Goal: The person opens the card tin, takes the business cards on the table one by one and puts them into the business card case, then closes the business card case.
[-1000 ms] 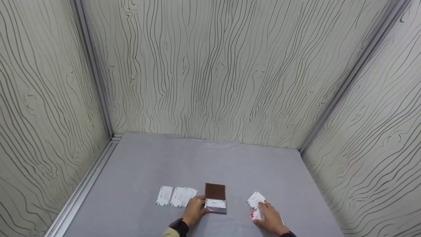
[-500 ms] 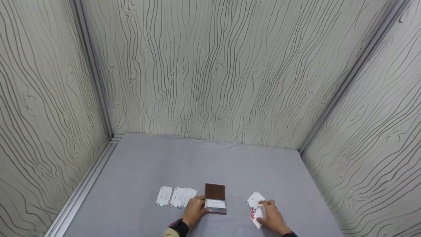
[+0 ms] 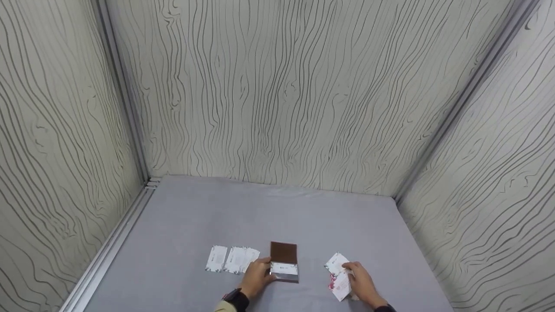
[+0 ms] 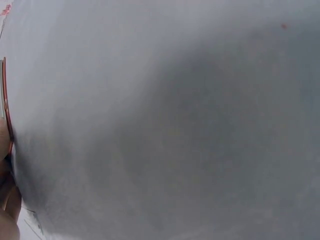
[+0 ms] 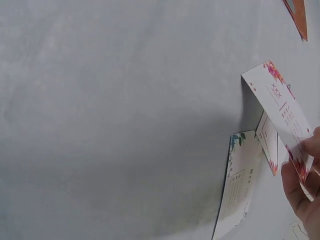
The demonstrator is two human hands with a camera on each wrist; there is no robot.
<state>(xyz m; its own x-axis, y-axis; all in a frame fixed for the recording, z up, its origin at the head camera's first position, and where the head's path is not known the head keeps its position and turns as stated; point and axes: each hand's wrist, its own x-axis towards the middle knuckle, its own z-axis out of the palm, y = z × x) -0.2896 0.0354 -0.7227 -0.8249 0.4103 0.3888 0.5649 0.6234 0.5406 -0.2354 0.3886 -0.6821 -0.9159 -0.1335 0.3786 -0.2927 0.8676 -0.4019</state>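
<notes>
Pinching a pink-flowered card [image 5: 277, 112] between thumb and fingers of the right hand [image 3: 361, 282]: grasp sits at one end of it, and the other end stands off the cloth-covered surface [image 3: 277, 216], shadow below. Left hand [image 3: 256, 277] grasps the left side of a brown card case [image 3: 284, 277], thumb near its front, fingers by the hinge; only its fingertips show in the left wrist view.

Handling: keep the pinch near the card's end, light enough not to crease it. Lift steeply, since a second pink-flowered card [image 5: 270, 142] lies under it and a green-leaf card [image 5: 239, 182] just beside; a low drag could catch either. Square the held card's edges before bringing it near anything narrow. Left hand should press the case just enough to stop it sliding, with the thumb clear of the front pocket.

Looks: held card is white, rectangular, thin, with pink-orange blossoms at the ends and small pinkish print; text too small to read. It's in the right half of the surface, well apart from the far edge. Case sits about midway between left and right edges, lid [image 3: 284, 252] folded back toward the far edge, brown inside, shiny front pocket, white cards [image 3: 284, 268] in it. Left of the case, toward the left edge: a fanned group of white cards [image 3: 236, 259] and a single white card [image 3: 216, 258] beside it. Near edge out of view.
</notes>
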